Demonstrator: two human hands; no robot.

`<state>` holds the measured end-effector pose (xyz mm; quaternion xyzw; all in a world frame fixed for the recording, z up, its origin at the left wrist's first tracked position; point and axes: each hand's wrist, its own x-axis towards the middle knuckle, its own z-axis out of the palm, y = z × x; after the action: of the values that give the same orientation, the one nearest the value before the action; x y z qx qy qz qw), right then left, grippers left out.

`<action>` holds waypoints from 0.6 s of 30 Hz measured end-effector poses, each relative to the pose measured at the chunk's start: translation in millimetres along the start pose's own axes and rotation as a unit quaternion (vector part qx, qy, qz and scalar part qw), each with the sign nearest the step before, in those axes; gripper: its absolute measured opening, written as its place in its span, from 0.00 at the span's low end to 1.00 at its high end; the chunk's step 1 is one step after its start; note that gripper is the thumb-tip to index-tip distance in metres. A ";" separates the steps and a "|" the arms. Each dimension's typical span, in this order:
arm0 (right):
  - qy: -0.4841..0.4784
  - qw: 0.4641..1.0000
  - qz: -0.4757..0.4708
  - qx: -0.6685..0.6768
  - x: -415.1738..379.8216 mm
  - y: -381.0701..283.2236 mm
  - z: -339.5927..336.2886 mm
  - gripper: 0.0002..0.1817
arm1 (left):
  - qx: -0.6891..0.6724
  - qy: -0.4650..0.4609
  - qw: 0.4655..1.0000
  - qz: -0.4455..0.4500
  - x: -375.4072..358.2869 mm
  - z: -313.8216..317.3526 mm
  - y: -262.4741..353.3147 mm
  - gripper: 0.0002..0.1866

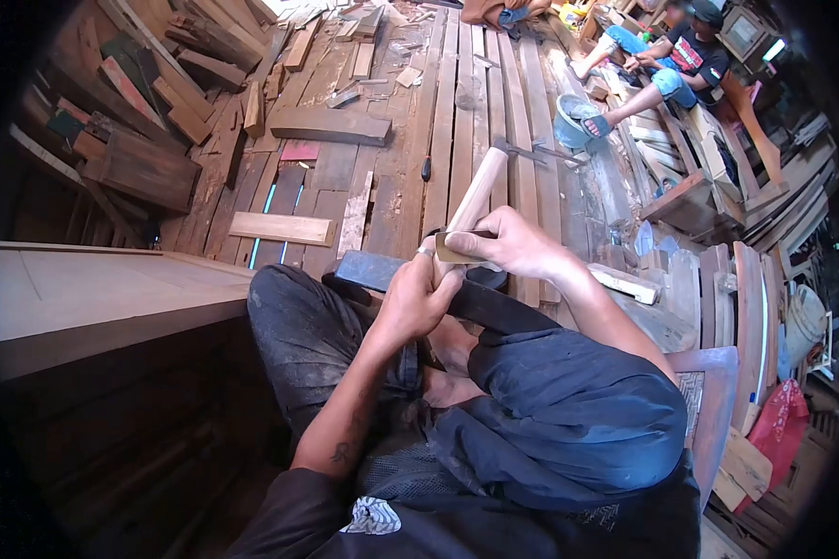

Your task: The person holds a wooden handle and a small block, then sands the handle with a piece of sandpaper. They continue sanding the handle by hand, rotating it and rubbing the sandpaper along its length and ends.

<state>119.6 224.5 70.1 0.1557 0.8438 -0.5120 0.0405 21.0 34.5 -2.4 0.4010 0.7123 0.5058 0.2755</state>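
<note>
A pale, rounded wooden bar [478, 189] points up and away from my lap, tilted to the right. My left hand [408, 300] is wrapped around its near end, close to my shins. Over the middle of the bar, my right hand [511, 244] pinches a tan, folded piece of sandpaper [452, 252] against the wood. The fingers of that hand curl behind the bar and are partly hidden. Beneath my hands, a blue-grey block [375, 270] lies by my knee.
A hammer [524, 152] lies beyond the bar, with a small black-handled tool [426, 169] to its left. Boards [282, 228] and offcuts [331, 126] litter the slatted floor. At upper right, another person [690, 61] sits near a bucket [569, 121]. A pale panel [112, 289] stands at my left.
</note>
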 end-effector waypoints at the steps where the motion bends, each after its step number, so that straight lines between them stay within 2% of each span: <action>1: 0.033 0.999 0.004 -0.010 3.3 6.0 -0.5 0.34 | 0.012 -0.017 1.000 -0.017 -1.0 -2.9 1.1 0.24; 2: 0.066 0.998 0.008 -0.021 8.7 15.3 -4.5 0.36 | 0.003 -0.019 1.000 -0.015 -1.4 -5.2 2.9 0.24; 3: 0.156 0.987 0.046 -0.011 12.0 17.4 -14.4 0.39 | -0.008 -0.021 1.000 -0.011 -1.1 -7.6 8.8 0.24; 4: 0.227 0.973 0.024 0.043 9.4 20.4 -21.3 0.40 | -0.020 -0.021 1.000 -0.007 -0.2 -8.3 12.3 0.24; 6: 0.246 0.966 0.035 0.070 4.3 21.3 -34.2 0.40 | -0.007 -0.027 1.000 -0.013 1.6 -9.3 13.2 0.24; 8: 0.137 0.989 0.053 -0.003 7.7 22.7 -15.5 0.40 | -0.022 -0.029 0.999 -0.010 1.3 -5.9 6.2 0.24; 9: 0.046 0.995 0.090 -0.001 4.1 6.4 -6.7 0.39 | -0.044 -0.022 0.999 -0.002 3.3 0.1 -8.3 0.24; 10: 0.003 0.997 0.073 0.006 -0.1 -3.9 -1.5 0.36 | -0.067 -0.012 0.998 0.002 4.2 1.8 -11.8 0.23; 12: 0.058 0.996 0.072 -0.003 5.7 -0.3 -4.5 0.35 | -0.062 -0.019 0.998 -0.014 2.9 -0.2 -11.0 0.22; 13: 0.197 0.979 0.010 0.046 12.4 11.9 -1.8 0.32 | -0.050 -0.023 0.998 -0.016 3.0 -4.0 -0.4 0.22; 14: 0.231 0.969 0.038 0.075 12.9 23.2 -17.9 0.31 | -0.040 -0.026 0.999 -0.017 2.7 -6.0 5.3 0.22; 16: 0.247 0.968 0.032 0.028 5.4 16.6 -37.3 0.31 | -0.034 -0.024 0.999 -0.016 2.8 -5.2 6.6 0.22; 18: 0.183 0.978 0.087 0.040 2.7 3.5 -21.4 0.31 | -0.006 -0.017 1.000 -0.007 1.5 -5.9 10.0 0.21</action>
<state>120.1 245.3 76.6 0.3215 0.7991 -0.5023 -0.0764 18.4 34.5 9.1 0.4031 0.7073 0.5010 0.2936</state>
